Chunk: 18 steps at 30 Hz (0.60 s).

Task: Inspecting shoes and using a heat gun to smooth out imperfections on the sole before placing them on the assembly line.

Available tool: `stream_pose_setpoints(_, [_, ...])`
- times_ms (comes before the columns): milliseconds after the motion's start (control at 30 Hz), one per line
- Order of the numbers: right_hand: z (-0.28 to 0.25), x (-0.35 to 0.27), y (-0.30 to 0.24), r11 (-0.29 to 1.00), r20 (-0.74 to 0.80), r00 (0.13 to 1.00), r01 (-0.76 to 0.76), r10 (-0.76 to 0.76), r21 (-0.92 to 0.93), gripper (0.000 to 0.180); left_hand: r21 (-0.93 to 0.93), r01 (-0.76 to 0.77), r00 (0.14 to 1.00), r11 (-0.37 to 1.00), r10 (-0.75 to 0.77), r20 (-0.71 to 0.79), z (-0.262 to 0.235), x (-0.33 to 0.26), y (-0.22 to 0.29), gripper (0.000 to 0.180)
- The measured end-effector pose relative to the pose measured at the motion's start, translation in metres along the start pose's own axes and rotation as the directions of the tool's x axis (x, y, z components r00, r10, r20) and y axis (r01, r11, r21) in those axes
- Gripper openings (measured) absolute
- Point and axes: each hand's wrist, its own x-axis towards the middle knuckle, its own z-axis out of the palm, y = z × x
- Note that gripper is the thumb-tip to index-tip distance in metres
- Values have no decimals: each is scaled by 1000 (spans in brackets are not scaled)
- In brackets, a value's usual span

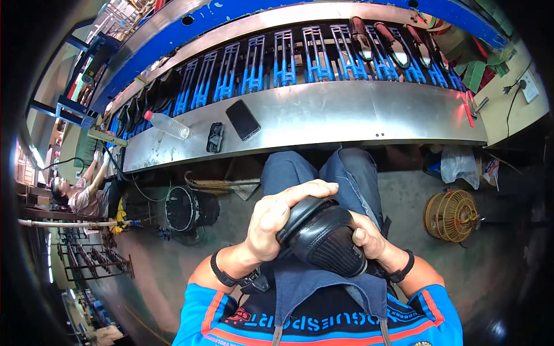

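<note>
Two hands are clamped on one black textured leather shoe upper (326, 239), held over the lap: the left hand (277, 219) is curled over its top edge, the right hand (369, 239) is wrapped round its far side. Ahead of the hands, a clear plastic bottle with a red cap (167, 124) lies on the steel shelf (358, 115); its contents cannot be made out. A dark round bucket (182, 209) stands left of the left hand, its inside too dark to read.
</note>
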Motion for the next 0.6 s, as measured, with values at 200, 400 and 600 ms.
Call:
stream_pose_setpoints(200, [-1, -1, 1, 998, -35, 998, 45, -44, 38, 95, 19, 34, 999, 999, -34, -11, 5, -1, 1, 64])
stream_pose_setpoints(400, [-5, -3, 9, 999, -58, 998, 35, -35, -3, 92, 16, 4, 1000, 1000, -4, -7, 8, -2, -3, 64])
stream_pose_setpoints(600, [-8, -5, 20, 998, -65, 996, 63, -63, -4, 88, 34, -17, 997, 999, 14, 77, 8, -4, -4, 71])
